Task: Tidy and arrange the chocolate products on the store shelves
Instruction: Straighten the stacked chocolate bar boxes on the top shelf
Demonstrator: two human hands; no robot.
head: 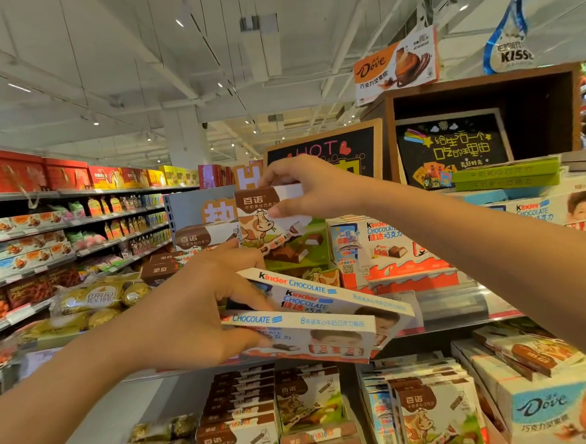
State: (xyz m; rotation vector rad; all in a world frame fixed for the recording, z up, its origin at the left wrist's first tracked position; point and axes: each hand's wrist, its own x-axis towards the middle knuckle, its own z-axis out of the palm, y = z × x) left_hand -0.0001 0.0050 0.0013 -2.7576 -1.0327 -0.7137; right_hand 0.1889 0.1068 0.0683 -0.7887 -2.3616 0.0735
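Note:
My left hand (pixel 201 313) grips two flat white Kinder Chocolate boxes (pixel 325 319), held stacked and tilted in front of the upper shelf. My right hand (pixel 312 188) pinches the top edge of an upright brown-and-green cow-print chocolate box (pixel 271 230) standing on that shelf. Left of it lie more boxes of the same cow brand (pixel 200 239). To the right stand Kinder Chocolate boxes (pixel 392 246) facing forward.
Below are rows of cow-print boxes (pixel 306 406), Dove boxes (pixel 550 408) at lower right and gold Ferrero Rocher packs (pixel 97 299) at left. Green boxes (pixel 505 178) lie on top at right. Chalkboard signs (pixel 452 150) stand behind. An aisle of shelves (pixel 62 232) runs far left.

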